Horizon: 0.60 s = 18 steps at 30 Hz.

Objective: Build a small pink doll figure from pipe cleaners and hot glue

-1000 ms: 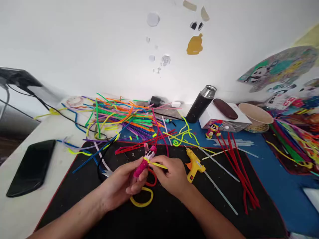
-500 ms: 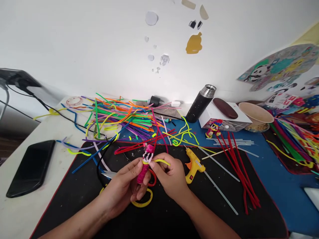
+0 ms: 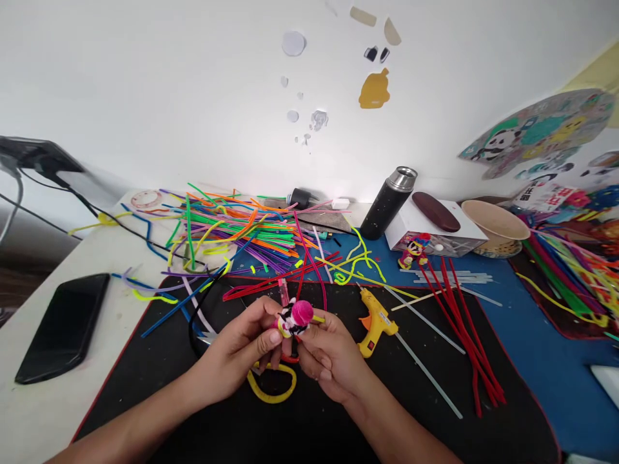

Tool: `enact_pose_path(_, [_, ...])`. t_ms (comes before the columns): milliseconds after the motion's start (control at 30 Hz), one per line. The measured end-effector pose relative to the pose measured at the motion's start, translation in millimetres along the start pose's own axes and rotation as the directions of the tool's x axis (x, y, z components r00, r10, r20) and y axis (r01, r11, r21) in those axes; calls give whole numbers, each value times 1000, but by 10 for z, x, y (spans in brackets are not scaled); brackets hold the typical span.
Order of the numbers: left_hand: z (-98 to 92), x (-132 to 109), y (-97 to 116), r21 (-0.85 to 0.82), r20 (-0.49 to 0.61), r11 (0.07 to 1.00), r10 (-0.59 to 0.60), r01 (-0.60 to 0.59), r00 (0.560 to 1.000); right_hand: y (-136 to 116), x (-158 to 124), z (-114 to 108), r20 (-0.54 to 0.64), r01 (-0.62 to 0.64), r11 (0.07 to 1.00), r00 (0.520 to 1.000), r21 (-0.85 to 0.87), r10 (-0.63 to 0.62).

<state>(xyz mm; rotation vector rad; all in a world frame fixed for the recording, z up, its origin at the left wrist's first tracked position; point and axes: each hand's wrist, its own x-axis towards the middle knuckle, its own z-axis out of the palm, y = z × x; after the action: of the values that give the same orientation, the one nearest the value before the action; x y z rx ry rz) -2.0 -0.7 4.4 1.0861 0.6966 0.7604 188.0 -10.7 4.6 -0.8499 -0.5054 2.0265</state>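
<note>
A small magenta pipe-cleaner doll (image 3: pixel 302 312) with black and white on its face and yellow at its neck is held above the black mat, its round top tipped toward me. My left hand (image 3: pixel 236 351) is closed on the doll, with the thumb on the front near the yellow neck. My right hand (image 3: pixel 336 354) is closed at the doll's right side. A short yellow pipe cleaner (image 3: pixel 318 319) shows between its fingers. Most of the doll's body is hidden by the fingers. Below the hands lie scissors with a yellow handle (image 3: pixel 273 397), partly covered.
A yellow glue gun (image 3: pixel 376 322) lies right of my hands, beside red pipe cleaners (image 3: pixel 467 341). A heap of coloured pipe cleaners (image 3: pixel 232 225) lies behind. At the back stand a black flask (image 3: pixel 387 205) and a finished-looking doll (image 3: pixel 413 251). A phone (image 3: pixel 62 328) lies left.
The doll has been tipped so that its round magenta top faces me. My right hand has moved in closer against it, and less of the yellow pipe cleaner shows.
</note>
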Motion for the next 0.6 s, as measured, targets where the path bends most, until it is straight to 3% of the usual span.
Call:
enact_pose_path(200, [-207, 22, 199, 304, 182, 951, 0, -56, 983, 23, -47, -68, 45, -123, 992, 992, 30, 121])
enact_pose_path(300, [-313, 71, 398, 519, 326, 841, -29, -154, 945, 64, -53, -111, 63, -209, 977, 976, 28, 207])
enact_pose_path(400, [-379, 121, 541, 597, 419, 781, -110, -183, 901, 110, -29, -151, 79, -286, 958, 955, -12, 286])
enact_pose_path(500, [-369, 137, 521, 595, 359, 797, -152, -100, 921, 128, 27, -179, 44, -270, 963, 962, -7, 270])
enact_pose_path(600, [-285, 131, 347, 422, 136, 904, -142, 72, 980, 93, 94, -189, 7, -179, 984, 984, -2, 179])
